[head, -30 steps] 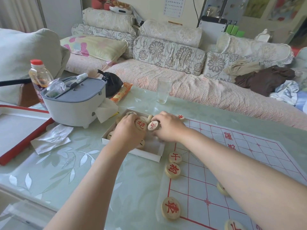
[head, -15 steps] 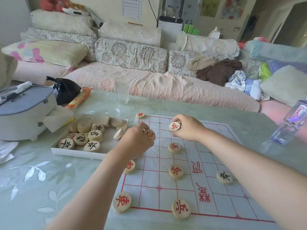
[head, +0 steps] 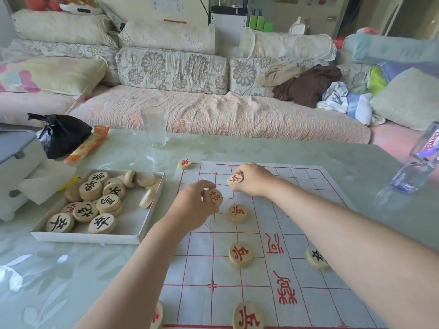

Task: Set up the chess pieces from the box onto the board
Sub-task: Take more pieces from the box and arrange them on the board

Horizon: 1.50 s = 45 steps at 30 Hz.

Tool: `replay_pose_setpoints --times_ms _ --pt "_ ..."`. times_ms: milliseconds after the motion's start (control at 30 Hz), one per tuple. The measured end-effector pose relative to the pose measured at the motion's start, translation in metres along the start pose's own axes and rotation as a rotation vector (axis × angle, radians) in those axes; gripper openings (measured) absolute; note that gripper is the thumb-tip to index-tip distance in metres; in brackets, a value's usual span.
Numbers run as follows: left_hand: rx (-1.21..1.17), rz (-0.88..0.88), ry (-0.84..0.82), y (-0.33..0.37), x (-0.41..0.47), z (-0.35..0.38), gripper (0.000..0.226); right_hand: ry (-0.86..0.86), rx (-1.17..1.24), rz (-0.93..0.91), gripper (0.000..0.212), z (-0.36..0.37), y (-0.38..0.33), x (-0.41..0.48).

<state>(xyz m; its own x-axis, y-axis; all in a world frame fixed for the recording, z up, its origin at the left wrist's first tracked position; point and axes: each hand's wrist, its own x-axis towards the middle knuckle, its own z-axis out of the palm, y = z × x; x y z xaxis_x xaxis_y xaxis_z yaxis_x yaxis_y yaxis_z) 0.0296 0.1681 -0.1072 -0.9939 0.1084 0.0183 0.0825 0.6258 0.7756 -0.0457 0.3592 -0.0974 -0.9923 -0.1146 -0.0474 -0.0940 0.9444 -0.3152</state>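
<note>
Both hands sit slightly nearer the board's far-left part than half a second ago, each with the same piece pinched; a second ago both were over the box. Head view, only view: left hand (head: 192, 207) has its grip closed on a red-lettered disc (head: 213, 197), held tilted just above the board (head: 297, 233) near its left edge. Right hand (head: 254, 179) has its grip closed on a second red disc (head: 235, 179), low over the far rows; contact with the board cannot be told. Box (head: 133, 217) lies on the bench (head: 71, 269) just left of the board, with mostly black-lettered pieces inside. Several red pieces and one black one (head: 317, 257) already stand on the grid. Step in hand: placing two red pieces. Next move likely calls for setting each flat on its intersection, letting go, then going to the box again.
</note>
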Motion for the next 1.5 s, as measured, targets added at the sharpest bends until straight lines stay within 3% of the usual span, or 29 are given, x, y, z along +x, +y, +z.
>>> replay_pose_setpoints --times_ms 200,300,467,633,800,1000,1200,1267,1400,1500 --pt "-0.09 -0.03 0.016 0.001 0.006 0.0 0.048 -0.066 -0.018 0.01 0.033 0.008 0.001 0.002" --pt "-0.159 -0.057 0.025 0.002 0.005 0.001 0.048 -0.049 0.029 -0.02 0.057 0.005 0.0 -0.005" --pt "-0.341 -0.118 0.048 0.008 -0.002 -0.007 0.039 0.019 0.188 -0.217 0.051 -0.008 -0.022 -0.031" --pt "-0.188 -0.019 0.077 0.006 -0.012 -0.019 0.004 -0.117 0.244 -0.342 0.057 -0.019 -0.052 -0.051" --pt "-0.031 0.021 0.051 0.0 -0.021 -0.035 0.012 -0.108 0.277 -0.381 0.046 -0.022 -0.068 -0.059" --pt "-0.006 0.014 -0.163 -0.007 -0.045 -0.05 0.008 -0.11 0.278 -0.349 0.038 -0.01 -0.073 -0.088" --pt "0.094 0.062 -0.292 -0.011 -0.074 -0.051 0.028 -0.107 0.223 -0.371 0.035 0.001 -0.071 -0.138" --pt "0.121 0.053 -0.21 -0.016 -0.081 -0.054 0.036 -0.149 0.078 -0.387 0.041 0.006 -0.07 -0.152" --pt "0.343 0.1 0.132 -0.032 -0.091 -0.073 0.033 -0.229 -0.102 -0.489 0.047 0.016 -0.071 -0.168" --pt "0.513 0.097 0.206 -0.047 -0.097 -0.083 0.031 -0.209 -0.15 -0.546 0.045 0.018 -0.07 -0.172"
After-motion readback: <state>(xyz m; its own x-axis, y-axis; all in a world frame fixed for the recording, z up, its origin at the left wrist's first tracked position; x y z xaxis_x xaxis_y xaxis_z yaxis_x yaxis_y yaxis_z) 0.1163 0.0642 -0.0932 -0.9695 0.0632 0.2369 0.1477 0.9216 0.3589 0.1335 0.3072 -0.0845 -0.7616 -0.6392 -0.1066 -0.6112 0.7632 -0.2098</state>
